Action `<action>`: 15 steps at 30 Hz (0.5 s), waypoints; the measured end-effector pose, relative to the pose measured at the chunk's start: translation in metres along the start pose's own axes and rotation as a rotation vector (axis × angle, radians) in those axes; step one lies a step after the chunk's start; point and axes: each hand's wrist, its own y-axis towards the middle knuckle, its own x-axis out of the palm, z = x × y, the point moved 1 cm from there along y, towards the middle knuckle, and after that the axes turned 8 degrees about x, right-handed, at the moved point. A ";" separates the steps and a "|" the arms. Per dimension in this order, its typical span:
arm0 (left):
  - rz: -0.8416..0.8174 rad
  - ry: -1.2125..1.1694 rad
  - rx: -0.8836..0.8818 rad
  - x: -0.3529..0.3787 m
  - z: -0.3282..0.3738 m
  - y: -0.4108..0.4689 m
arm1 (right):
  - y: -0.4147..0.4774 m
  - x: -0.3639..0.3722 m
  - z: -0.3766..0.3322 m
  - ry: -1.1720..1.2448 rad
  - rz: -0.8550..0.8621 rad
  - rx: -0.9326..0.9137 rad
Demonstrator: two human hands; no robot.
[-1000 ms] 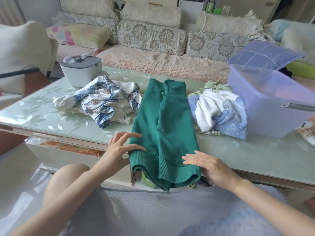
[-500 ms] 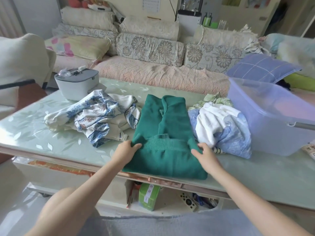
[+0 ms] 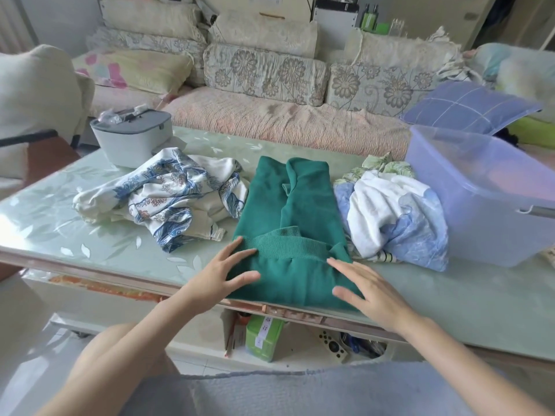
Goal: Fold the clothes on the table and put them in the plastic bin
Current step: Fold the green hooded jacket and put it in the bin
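A green sweatshirt (image 3: 288,223) lies on the glass table (image 3: 60,223), its ribbed hem folded up over the body. My left hand (image 3: 219,277) rests with spread fingers on the fold's left edge. My right hand (image 3: 369,289) lies flat with straight fingers on the fold's right side. A crumpled blue-and-white floral garment (image 3: 168,196) lies to the left of the sweatshirt. To its right sits a heap of white and light-blue clothes (image 3: 393,214). The translucent purple plastic bin (image 3: 492,205) stands at the table's right end.
A grey lidded box (image 3: 132,139) stands at the table's back left. A sofa (image 3: 270,115) with cushions runs behind the table, and a blue checked pillow (image 3: 468,106) lies behind the bin. A green box (image 3: 264,337) and a remote (image 3: 330,345) sit on the shelf below.
The hem, hanging over the table's front edge a second ago, was lifted by both hands and folded up onto the sweatshirt. Both hands have since let go and now lie flat on the fold.
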 end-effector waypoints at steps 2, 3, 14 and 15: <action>-0.006 -0.015 0.036 0.001 0.000 -0.002 | -0.003 -0.002 -0.002 -0.053 -0.074 -0.035; 0.008 -0.020 0.071 0.002 0.003 -0.003 | -0.005 -0.002 -0.003 -0.082 -0.093 -0.046; 0.381 -0.360 -0.199 -0.007 0.006 0.027 | 0.035 -0.004 -0.005 0.850 0.181 0.411; 0.363 -0.364 -0.217 -0.009 0.008 0.030 | 0.040 -0.004 -0.003 0.843 0.190 0.446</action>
